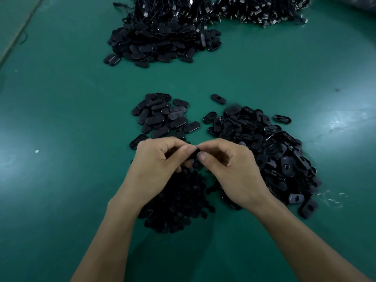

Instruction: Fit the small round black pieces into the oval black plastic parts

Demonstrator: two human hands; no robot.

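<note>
Oval black plastic part (194,154) looks light and stiff; our left hand (160,159) and right hand (230,165) pinch its ends.

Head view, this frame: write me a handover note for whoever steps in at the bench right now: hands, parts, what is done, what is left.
Left hand and right hand: the fingers of both pinch one black part between them. Whether a round piece is seated in it is hidden.
Small round pieces: a heap under the wrists.
Open oval parts: the big heap at right.
Probably done: the smaller heap of closed-looking ovals beyond the hands.
Left: finish the part in hand, then work through the right heap, which is much the larger.
</note>
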